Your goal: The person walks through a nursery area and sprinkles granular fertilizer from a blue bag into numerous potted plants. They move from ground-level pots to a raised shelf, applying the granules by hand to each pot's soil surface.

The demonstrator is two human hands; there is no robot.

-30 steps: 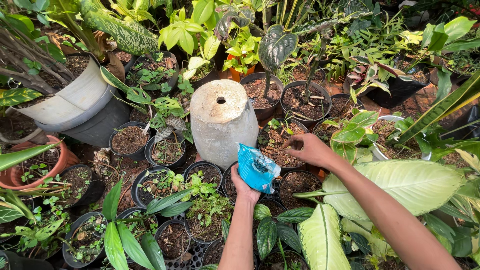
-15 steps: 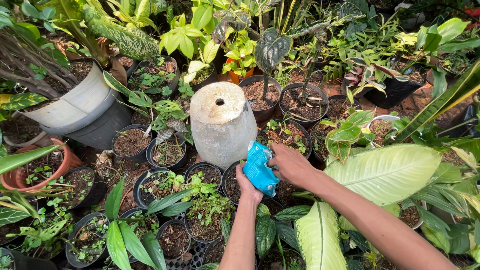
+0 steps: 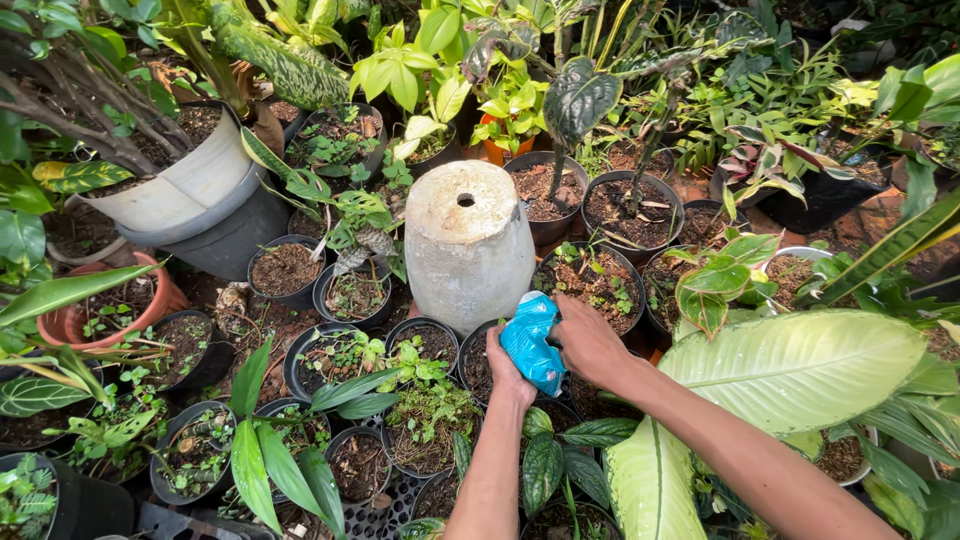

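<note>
Setting: a dense stand of potted plants seen from above, pots packed rim to rim on the ground.
White tub (image 3: 190,185): largest vessel, upper left, tilted, nested in a grey tub (image 3: 235,235); woody stems rise from it.
Big leaf (image 3: 800,370): pale green, broad, at right, lying over the right forearm.
Concrete pot (image 3: 467,245): upturned at centre, base up, one drain hole in the base; stands among the small pots.
Clay pot (image 3: 150,300): at left, soil and seedlings inside.
Black pots (image 3: 300,270): many, round, soil-filled, ringing the concrete pot; some hold small green shoots, others bare soil.
Left hand (image 3: 508,360): comes up from the lower edge, just below the concrete pot; fingers curled about the lower left side of the packet, gripping it.
Right hand (image 3: 590,340): reaches in from the lower right; fingers at the packet's right edge, touching it; whether they go inside it cannot be told.
Packet (image 3: 533,343): small, blue, crumpled plastic, held upright between both hands, just beside the lower right flank of the concrete pot, above the black pots.
</note>
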